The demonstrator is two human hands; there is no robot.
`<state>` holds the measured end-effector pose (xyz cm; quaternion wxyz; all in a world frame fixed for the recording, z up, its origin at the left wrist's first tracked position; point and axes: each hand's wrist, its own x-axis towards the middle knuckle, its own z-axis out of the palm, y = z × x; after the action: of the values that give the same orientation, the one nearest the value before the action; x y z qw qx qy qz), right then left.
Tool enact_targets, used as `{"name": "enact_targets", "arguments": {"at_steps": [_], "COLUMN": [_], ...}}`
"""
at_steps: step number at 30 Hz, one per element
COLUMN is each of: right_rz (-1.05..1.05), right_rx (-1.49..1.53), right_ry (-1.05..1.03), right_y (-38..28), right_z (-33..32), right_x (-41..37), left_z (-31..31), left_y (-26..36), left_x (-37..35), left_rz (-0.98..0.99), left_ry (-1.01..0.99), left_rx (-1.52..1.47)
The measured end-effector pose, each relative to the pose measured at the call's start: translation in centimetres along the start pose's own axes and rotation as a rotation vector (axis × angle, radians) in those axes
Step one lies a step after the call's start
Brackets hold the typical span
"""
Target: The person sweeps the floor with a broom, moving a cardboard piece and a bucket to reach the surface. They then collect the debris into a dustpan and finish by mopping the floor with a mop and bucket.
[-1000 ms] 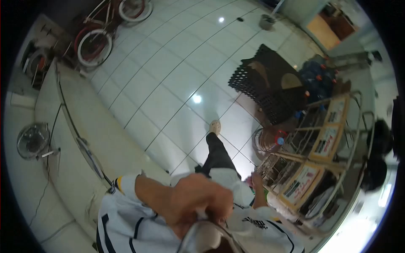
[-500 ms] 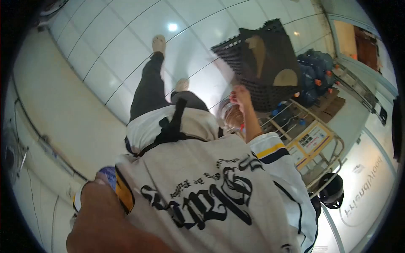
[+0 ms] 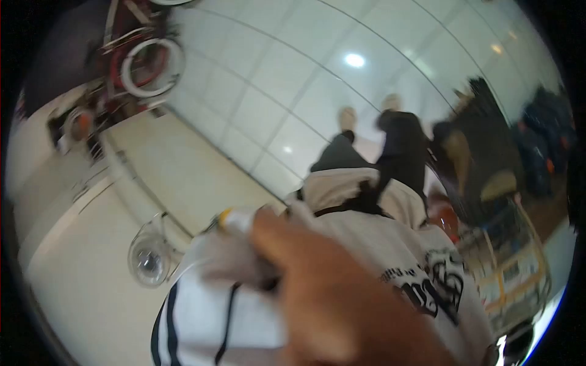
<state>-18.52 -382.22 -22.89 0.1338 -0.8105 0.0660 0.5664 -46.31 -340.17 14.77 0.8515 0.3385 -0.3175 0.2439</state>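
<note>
My left forearm [image 3: 329, 280] is bent up close to the camera and blurred, its elbow beside the striped white sleeve [image 3: 226, 305]. The hand at its end lies outside the picture, so its fingers and anything in them are hidden. My right hand cannot be made out; beside the right edge of my shirt [image 3: 342, 189] is a blurred, reddish, shiny object [image 3: 445, 222]. A dark crate [image 3: 488, 140] with tan patches is near that side.
A pale flat surface [image 3: 183, 165] runs along the left, beside a round clear lamp-like part [image 3: 148, 262]. Farther up is a wheel with a white rim [image 3: 152, 67]. Dark bottles [image 3: 537, 152] and a metal rack [image 3: 506, 268] are at the right. Feet [image 3: 348, 119] stand on white tiles.
The view has swung left, so the crate and rack appear farther right and a wheel has come into view. My right hand has dropped out of sight. My left forearm appears nearer the middle.
</note>
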Motion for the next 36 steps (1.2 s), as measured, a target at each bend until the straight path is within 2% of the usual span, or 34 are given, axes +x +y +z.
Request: {"name": "enact_targets", "arguments": {"at_steps": [2, 5, 8, 10, 12, 14, 17, 19, 22, 25, 27, 29, 31, 32, 33, 36], "right_rz": [0.063, 0.080, -0.007, -0.094, -0.213, -0.339, -0.575, -0.689, -0.787, -0.701, -0.642, -0.511, -0.347, -0.247, -0.260, -0.032], "right_rx": [0.066, 0.149, 0.236, 0.316, 0.398, 0.477, 0.541, 0.561, 0.556, 0.515, 0.501, 0.497, 0.612, 0.702, 0.817, 0.901], "right_ry": [-0.016, -0.007, -0.034, -0.055, -0.040, 0.018, 0.139, 0.166, 0.144, 0.066, 0.057, 0.092, 0.128, 0.135, 0.162, 0.264], "right_y": [-1.2, -8.0, -18.9, -28.6, -39.3, -50.2, -64.8, -71.2, -80.5, -87.9, -90.5, -90.0, -89.6, -88.9, -87.0, -84.8], "right_z": [-0.6, -1.4, -3.2, -5.1, -7.1, -11.5, -18.5, -21.7, -25.4, -27.9, -30.0, -32.9, -36.8, -38.3, -39.7, -43.5], "right_x": [0.7, 1.5, 4.1, 5.5, 6.4, 6.3, 5.5, 6.6, 10.0, 12.5, 14.6, 18.3, 20.3, 20.8, 22.8, 25.2], "left_z": [-5.0, -13.7, -22.8, -27.5, -30.7, -35.1, -42.7, -48.6, -58.0, -68.8, -78.2, -88.4, -96.6, -100.5, -103.7, -111.8], "left_y": [1.3, 4.1, 7.3, 8.1, 9.2, 9.9, 10.1, 9.8, 10.2, 11.1, 11.2, 9.8, 8.0, 7.0, 5.9, 2.2], "left_x": [2.9, 6.6, 9.6, 11.1, 13.1, 13.1, 15.2, 16.0, 20.2, 26.8, 31.5, 34.2, 41.5, 45.7, 49.5, 60.2], "left_rz": [-0.115, -0.279, -0.557, -0.631, -0.780, -0.971, -0.906, -0.811, -0.657, -0.530, -0.490, -0.492, -0.478, -0.491, -0.515, -0.628], "left_ry": [-0.089, -0.194, -0.100, 0.400, 0.758, 0.957, 1.357, 1.599, 1.706, 1.661, 1.654, 1.650, 1.672, 1.621, 1.581, 1.304], "left_rx": [-0.061, -0.076, 0.190, 0.388, 0.492, 0.690, 0.674, 0.610, 0.618, 0.625, 0.647, 0.668, 0.635, 0.658, 0.682, 0.882]}}
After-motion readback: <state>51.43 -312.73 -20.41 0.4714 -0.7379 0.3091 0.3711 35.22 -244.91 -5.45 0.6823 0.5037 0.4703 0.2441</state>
